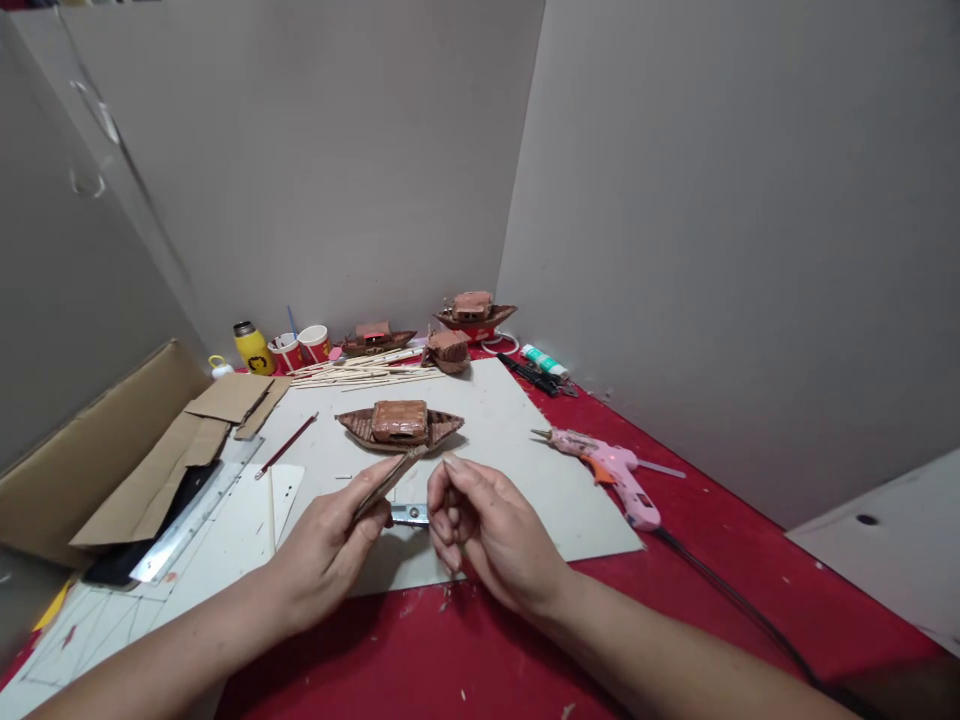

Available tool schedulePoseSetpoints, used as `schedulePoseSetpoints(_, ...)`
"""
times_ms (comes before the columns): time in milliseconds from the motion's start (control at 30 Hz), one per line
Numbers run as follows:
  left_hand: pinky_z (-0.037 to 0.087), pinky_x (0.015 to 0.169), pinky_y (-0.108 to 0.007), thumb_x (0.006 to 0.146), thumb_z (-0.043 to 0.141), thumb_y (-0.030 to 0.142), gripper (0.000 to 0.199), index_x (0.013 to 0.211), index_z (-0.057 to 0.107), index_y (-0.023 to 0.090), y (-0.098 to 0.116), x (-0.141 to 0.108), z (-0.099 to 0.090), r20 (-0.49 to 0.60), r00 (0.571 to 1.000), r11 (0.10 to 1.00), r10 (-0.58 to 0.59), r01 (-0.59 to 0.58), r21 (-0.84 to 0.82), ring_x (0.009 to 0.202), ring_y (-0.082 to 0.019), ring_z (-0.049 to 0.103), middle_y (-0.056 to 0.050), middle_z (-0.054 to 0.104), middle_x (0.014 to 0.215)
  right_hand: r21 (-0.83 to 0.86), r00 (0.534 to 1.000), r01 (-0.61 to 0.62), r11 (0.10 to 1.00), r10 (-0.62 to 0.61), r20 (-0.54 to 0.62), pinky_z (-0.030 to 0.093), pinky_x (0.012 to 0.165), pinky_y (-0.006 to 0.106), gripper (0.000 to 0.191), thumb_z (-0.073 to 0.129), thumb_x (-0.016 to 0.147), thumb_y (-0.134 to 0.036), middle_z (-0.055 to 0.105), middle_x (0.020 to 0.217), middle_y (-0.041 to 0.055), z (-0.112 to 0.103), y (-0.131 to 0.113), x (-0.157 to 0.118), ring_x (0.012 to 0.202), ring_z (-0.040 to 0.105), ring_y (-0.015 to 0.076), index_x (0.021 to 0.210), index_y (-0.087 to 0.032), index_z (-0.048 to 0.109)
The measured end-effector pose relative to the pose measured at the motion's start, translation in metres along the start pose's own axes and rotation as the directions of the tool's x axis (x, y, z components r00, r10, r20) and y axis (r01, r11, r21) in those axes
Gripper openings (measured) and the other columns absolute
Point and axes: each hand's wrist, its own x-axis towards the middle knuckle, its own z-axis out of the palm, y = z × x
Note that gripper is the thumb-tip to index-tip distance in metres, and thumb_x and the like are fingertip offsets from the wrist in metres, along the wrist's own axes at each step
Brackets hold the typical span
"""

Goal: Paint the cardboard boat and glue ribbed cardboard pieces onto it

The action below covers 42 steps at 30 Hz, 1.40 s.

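Observation:
In my left hand (330, 545) is a thin, flat brown piece that looks like cardboard (390, 480), pinched between thumb and fingers and pointing up to the right. My right hand (499, 535) is close beside it, its fingers curled and the thumb near the index finger. Whatever those fingers may hold is hidden. Between the hands a metal part with a round screw or pivot (409, 513) shows; the rest of it is covered. Just beyond stands a small brown model boat (400, 425) with a glossy cabin roof, on a pale board (517, 440).
A pink glue gun (611, 470) lies at the right, its cable running toward me. Cardboard pieces (157, 480), a ruler (195, 510) and a dark red pencil (286, 445) lie left. Behind are thin sticks (360, 372), more boats (474, 312), paper cups (315, 345) and a yellow bottle (253, 350).

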Motion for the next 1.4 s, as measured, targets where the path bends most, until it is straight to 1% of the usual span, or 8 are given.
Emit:
schedulePoseSetpoints(100,0.053,0.083,-0.03,0.094,0.036,0.015,0.053,0.145,0.033,0.03,-0.009,-0.001,0.0,-0.007,0.992,0.981,0.123,-0.12,0.155,0.092,-0.017,0.065,-0.006,0.067,0.113,0.01,0.995,-0.062,0.998,0.061,0.08,0.037,0.034,0.016,0.047,0.057,0.087,-0.056,0.053,0.044,-0.0044,-0.001,0.002,-0.002,0.031,0.046,0.006,0.069,-0.013,0.061)
schedulePoseSetpoints(200,0.052,0.092,-0.033,0.091,0.039,0.011,0.062,0.147,0.027,0.033,-0.017,-0.002,0.002,0.002,0.976,0.94,0.217,-0.21,0.271,0.111,-0.019,0.062,-0.006,0.061,0.131,-0.004,0.991,-0.08,0.997,0.08,0.112,0.037,0.035,0.016,0.045,0.057,0.088,-0.054,0.054,0.045,-0.0041,-0.002,0.003,-0.005,0.031,0.048,0.0063,0.073,-0.012,0.064)
schedulePoseSetpoints(367,0.054,0.087,-0.035,0.091,0.042,0.014,0.064,0.149,0.022,0.034,-0.022,-0.004,0.005,-0.003,0.969,0.908,0.246,-0.229,0.35,0.106,-0.021,0.065,-0.008,0.066,0.123,0.007,0.987,-0.123,0.992,0.121,0.105,0.039,0.035,0.017,0.037,0.062,0.085,-0.048,0.057,0.047,-0.0036,-0.003,0.003,-0.006,0.032,0.05,0.0071,0.075,-0.012,0.066)
schedulePoseSetpoints(467,0.055,0.087,-0.035,0.094,0.044,0.025,0.059,0.149,0.024,0.034,-0.021,-0.005,0.006,-0.016,0.971,0.905,0.238,-0.216,0.367,0.104,-0.022,0.066,-0.008,0.066,0.122,0.014,0.989,-0.122,0.992,0.12,0.089,0.039,0.034,0.017,0.037,0.062,0.084,-0.048,0.057,0.047,-0.0034,-0.001,0.002,-0.007,0.031,0.05,0.0077,0.074,-0.012,0.066)
schedulePoseSetpoints(567,0.053,0.091,-0.035,0.097,0.038,0.034,0.053,0.149,0.025,0.034,-0.022,-0.007,0.007,-0.032,0.968,0.922,0.249,-0.227,0.314,0.108,-0.022,0.064,-0.007,0.064,0.126,0.015,0.989,-0.118,0.993,0.116,0.093,0.038,0.034,0.017,0.038,0.062,0.083,-0.049,0.057,0.047,-0.0029,0.0,0.001,-0.009,0.032,0.05,0.0079,0.075,-0.012,0.066)
schedulePoseSetpoints(700,0.051,0.092,-0.033,0.099,0.031,0.032,0.049,0.148,0.029,0.034,-0.022,-0.007,0.007,-0.056,0.965,0.934,0.257,-0.234,0.269,0.108,-0.02,0.065,-0.005,0.065,0.126,-0.001,0.987,-0.112,0.994,0.111,0.115,0.039,0.036,0.018,0.037,0.063,0.082,-0.048,0.058,0.047,-0.0026,0.0,0.0,-0.01,0.033,0.05,0.0082,0.077,-0.012,0.067)
schedulePoseSetpoints(1033,0.054,0.081,-0.032,0.096,0.04,0.029,0.046,0.142,0.04,0.028,-0.011,-0.004,0.003,-0.097,0.955,0.906,0.281,-0.23,0.356,0.093,-0.02,0.067,-0.007,0.07,0.109,-0.016,0.987,-0.106,0.994,0.107,0.119,0.039,0.037,0.018,0.033,0.062,0.082,-0.045,0.058,0.05,-0.0025,-0.004,0.002,-0.009,0.034,0.051,0.0079,0.077,-0.013,0.067)
schedulePoseSetpoints(1400,0.053,0.074,-0.031,0.094,0.043,0.031,0.049,0.143,0.043,0.025,-0.013,-0.004,0.003,-0.118,0.947,0.851,0.298,-0.207,0.483,0.083,-0.02,0.065,-0.009,0.069,0.096,-0.249,0.997,-0.058,0.967,0.069,0.034,0.039,0.04,0.019,0.034,0.06,0.082,-0.048,0.056,0.053,-0.004,-0.001,0.001,-0.011,0.036,0.047,0.0066,0.075,-0.015,0.061)
